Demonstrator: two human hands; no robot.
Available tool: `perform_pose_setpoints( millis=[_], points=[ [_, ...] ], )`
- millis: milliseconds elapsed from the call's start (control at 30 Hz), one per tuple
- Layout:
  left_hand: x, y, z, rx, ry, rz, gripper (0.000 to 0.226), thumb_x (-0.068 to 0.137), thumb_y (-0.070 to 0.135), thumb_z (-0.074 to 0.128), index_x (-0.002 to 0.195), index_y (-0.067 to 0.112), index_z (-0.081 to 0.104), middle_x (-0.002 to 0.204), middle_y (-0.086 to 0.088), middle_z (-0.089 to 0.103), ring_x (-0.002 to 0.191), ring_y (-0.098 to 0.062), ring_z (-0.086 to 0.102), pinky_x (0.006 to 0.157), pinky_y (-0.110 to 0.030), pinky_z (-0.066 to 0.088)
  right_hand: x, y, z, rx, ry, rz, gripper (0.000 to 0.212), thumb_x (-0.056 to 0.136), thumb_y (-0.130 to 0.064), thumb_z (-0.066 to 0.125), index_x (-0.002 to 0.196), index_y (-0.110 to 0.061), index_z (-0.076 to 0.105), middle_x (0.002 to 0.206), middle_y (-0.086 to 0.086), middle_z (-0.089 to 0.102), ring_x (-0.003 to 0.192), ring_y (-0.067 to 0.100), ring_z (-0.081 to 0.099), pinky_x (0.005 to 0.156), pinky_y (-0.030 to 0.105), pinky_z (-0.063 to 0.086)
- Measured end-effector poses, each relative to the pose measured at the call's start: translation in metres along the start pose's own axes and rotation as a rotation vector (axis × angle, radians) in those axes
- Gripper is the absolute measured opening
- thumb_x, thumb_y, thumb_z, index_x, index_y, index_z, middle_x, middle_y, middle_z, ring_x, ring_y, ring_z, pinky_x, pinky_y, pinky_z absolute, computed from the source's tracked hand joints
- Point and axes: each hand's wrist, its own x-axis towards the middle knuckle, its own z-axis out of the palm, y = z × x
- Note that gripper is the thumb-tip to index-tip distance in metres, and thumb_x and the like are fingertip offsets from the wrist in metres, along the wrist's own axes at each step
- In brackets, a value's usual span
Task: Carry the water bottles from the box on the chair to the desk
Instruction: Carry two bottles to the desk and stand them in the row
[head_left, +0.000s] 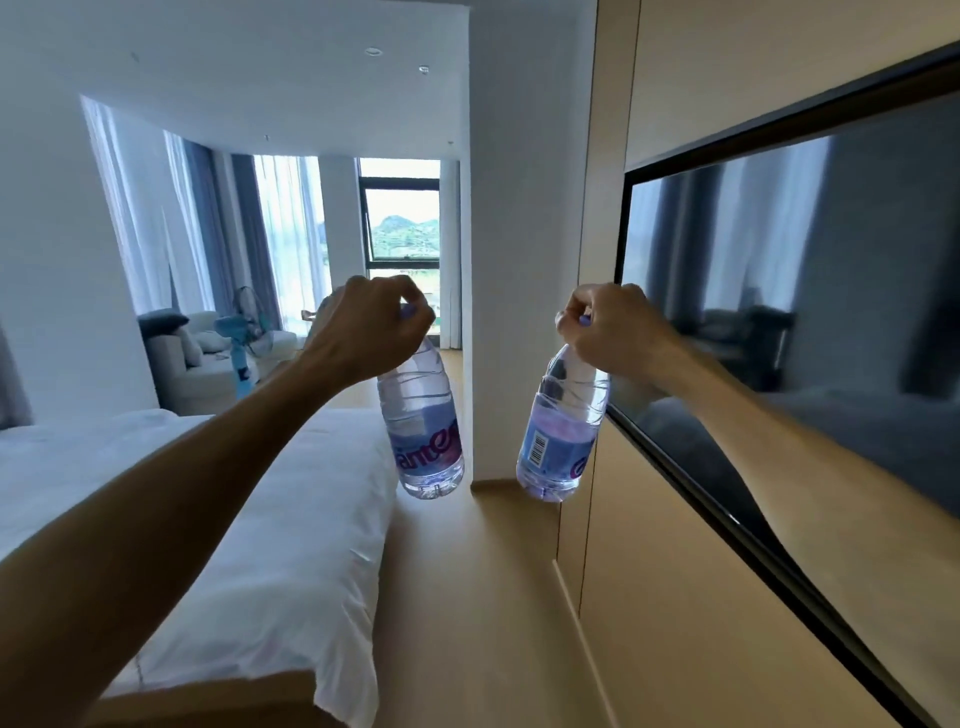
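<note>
My left hand (371, 327) pinched one bottle (423, 426) by its cap; my right hand (610, 325) pinched another bottle (563, 431) likewise.

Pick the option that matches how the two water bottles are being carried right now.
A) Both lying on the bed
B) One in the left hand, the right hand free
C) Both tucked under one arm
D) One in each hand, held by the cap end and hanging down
D: the left hand grips the cap end of the left bottle and the right hand grips that of the right bottle, both hanging in the air.
</note>
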Motion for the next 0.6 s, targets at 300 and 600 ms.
perform_pose_setpoints(
  millis=[300, 600],
  points=[
    [0.078, -0.093, 0.072, 0.085, 0.075, -0.062, 0.026, 0.094, 0.027, 0.056, 0.106, 0.009, 0.069, 0.094, -0.011, 0.075, 0.064, -0.015, 0.058, 0.069, -0.025, 0.046, 0.115, 0.037, 0.101, 0.074, -0.020, -0.089, 0.019, 0.093, -0.025, 0.053, 0.076, -0.016, 0.058, 0.072, 0.002, 0.063, 0.069, 0.013, 0.059, 0.057, 0.018, 0.042],
    [0.172, -0.208, 0.150, 0.073, 0.115, -0.035, 0.019, 0.091, 0.028, 0.058, 0.104, 0.016, 0.064, 0.072, 0.003, 0.064, 0.054, -0.011, 0.055, 0.062, -0.023, 0.043, 0.253, 0.059, 0.197, 0.069, -0.003, -0.112, 0.020, 0.091, -0.026, 0.056, 0.073, -0.017, 0.058, 0.063, -0.008, 0.057, 0.061, 0.004, 0.053, 0.052, 0.014, 0.035]
  ],
)
